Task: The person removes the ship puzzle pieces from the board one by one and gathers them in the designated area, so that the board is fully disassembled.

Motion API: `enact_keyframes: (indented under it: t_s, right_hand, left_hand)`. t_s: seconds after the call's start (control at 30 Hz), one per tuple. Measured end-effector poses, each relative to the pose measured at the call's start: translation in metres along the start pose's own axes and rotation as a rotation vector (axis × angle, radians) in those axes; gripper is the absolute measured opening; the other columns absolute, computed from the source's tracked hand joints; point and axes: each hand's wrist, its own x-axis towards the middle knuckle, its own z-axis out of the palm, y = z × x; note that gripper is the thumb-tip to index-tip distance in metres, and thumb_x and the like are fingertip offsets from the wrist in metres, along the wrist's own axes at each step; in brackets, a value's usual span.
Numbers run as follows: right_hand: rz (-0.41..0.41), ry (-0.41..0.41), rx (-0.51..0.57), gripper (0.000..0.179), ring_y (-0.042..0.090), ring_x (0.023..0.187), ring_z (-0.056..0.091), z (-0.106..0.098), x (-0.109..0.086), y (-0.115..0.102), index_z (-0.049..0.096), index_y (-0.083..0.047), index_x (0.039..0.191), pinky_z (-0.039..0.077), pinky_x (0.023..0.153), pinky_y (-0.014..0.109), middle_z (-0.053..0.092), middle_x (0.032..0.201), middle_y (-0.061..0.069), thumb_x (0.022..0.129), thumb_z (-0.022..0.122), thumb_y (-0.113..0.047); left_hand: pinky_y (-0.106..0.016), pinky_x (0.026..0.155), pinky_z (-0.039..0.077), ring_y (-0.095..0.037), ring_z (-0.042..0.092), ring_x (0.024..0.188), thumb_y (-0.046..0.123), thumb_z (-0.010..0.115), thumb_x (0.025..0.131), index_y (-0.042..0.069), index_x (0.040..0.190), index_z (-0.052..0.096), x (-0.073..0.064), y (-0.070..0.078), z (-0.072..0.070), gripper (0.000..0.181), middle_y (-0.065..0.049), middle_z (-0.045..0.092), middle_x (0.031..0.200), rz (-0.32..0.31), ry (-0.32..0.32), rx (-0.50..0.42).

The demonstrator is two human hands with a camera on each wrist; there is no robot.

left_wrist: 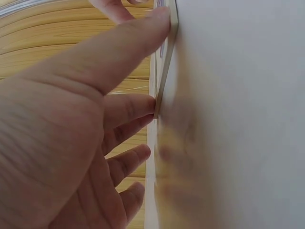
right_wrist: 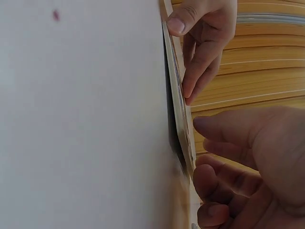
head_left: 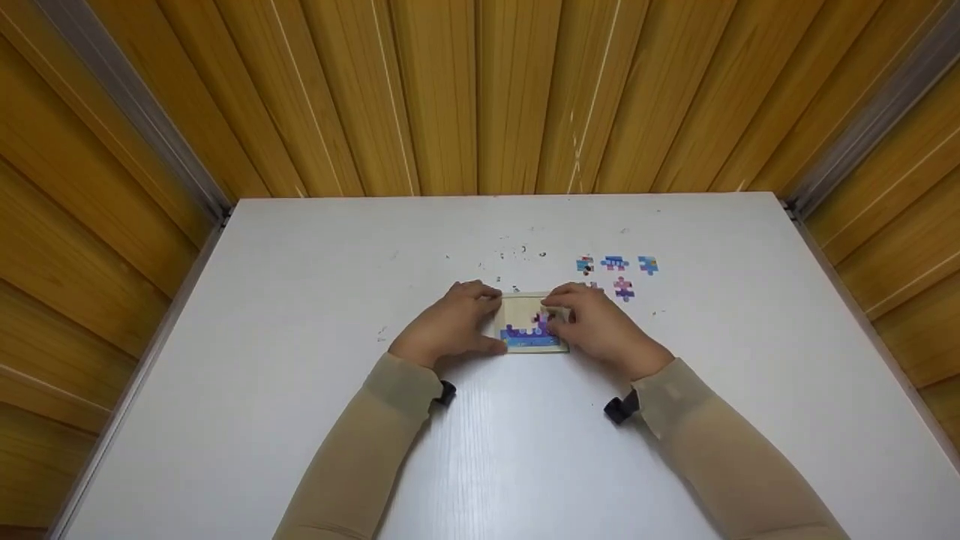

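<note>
A small wooden jigsaw tray (head_left: 519, 302) lies on the white table between both hands, its lower part filled with blue and purple pieces and its upper left bare wood. My left hand (head_left: 459, 321) holds the tray's left side, thumb at the near corner and index finger at the far one. Over the right side is my right hand (head_left: 600, 322), thumb tip at a pink and purple puzzle piece (head_left: 541, 321) and fingers bent by the far right corner. In the right wrist view a gap separates the thumb (right_wrist: 209, 125) from the bent fingers (right_wrist: 207, 179), with nothing seen between them.
Several loose jigsaw pieces lie beyond the right hand, among them a blue one (head_left: 648, 264) and a pink and purple one (head_left: 623, 289); another is partly hidden by that hand. Small dark marks dot the table (head_left: 337, 262). Wood-patterned walls (head_left: 450, 97) enclose its back and sides.
</note>
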Motion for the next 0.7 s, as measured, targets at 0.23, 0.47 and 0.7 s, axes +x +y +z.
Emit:
enact_keyframes:
  t_s: [0.23, 0.47, 0.7]
  right_hand:
    - [0.008, -0.014, -0.001, 0.044, 0.035, 0.145, 0.064, 0.0019, 0.0015, 0.0004, 0.074, -0.006, 0.149, 0.052, 0.128, 0.059, 0.068, 0.152, 0.011, 0.108, 0.078, -0.021]
    - [-0.022, -0.009, -0.014, 0.034, 0.034, 0.14, 0.067, 0.0025, 0.0014, 0.0, 0.08, -0.007, 0.14, 0.053, 0.127, 0.058, 0.072, 0.144, 0.01, 0.108, 0.078, -0.02]
    - [-0.007, -0.007, -0.016, 0.03, 0.032, 0.133, 0.068, 0.0032, 0.001, -0.001, 0.081, -0.013, 0.138, 0.055, 0.123, 0.057, 0.073, 0.143, 0.008, 0.109, 0.077, -0.018]
  left_hand:
    - [-0.044, 0.142, 0.034, -0.028, 0.038, 0.17, 0.049, 0.092, 0.095, 0.011, 0.168, 0.055, -0.0003, 0.0004, -0.0012, 0.091, -0.002, 0.053, 0.175, -0.021, -0.016, -0.019]
    - [-0.043, 0.142, 0.035, -0.027, 0.038, 0.169, 0.051, 0.093, 0.093, 0.013, 0.169, 0.055, -0.0003, -0.0003, 0.0001, 0.093, -0.001, 0.053, 0.175, -0.019, -0.016, -0.015]
    - [-0.042, 0.141, 0.037, -0.029, 0.041, 0.167, 0.048, 0.093, 0.093, 0.011, 0.167, 0.057, -0.0005, -0.0011, 0.0002, 0.091, -0.004, 0.054, 0.173, 0.015, -0.001, -0.01]
